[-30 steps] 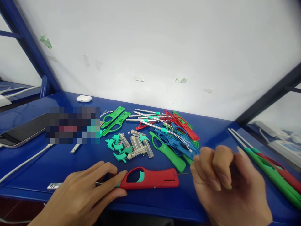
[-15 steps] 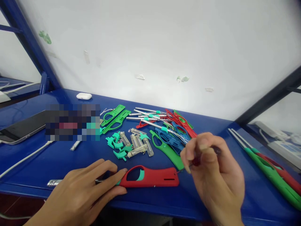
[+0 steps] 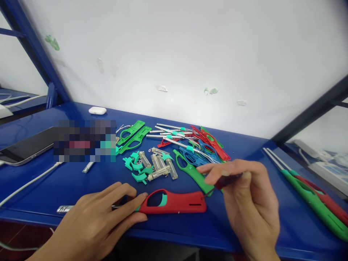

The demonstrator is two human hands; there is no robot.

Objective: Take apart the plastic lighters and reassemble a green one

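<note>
Blue counter (image 3: 251,154), red lighter (image 3: 185,203) near its front edge, clear cylinders (image 3: 158,164) beside teal pieces (image 3: 140,177), silver rods (image 3: 159,136), black phone (image 3: 28,146)

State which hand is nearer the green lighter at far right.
Right. The right hand is left of the green lighter; the left hand is farther left, on the central red lighter.

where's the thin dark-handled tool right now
In the head view, the tool is right of centre, held in the right hand, its tip at the right end of the red lighter the left hand holds.
</note>
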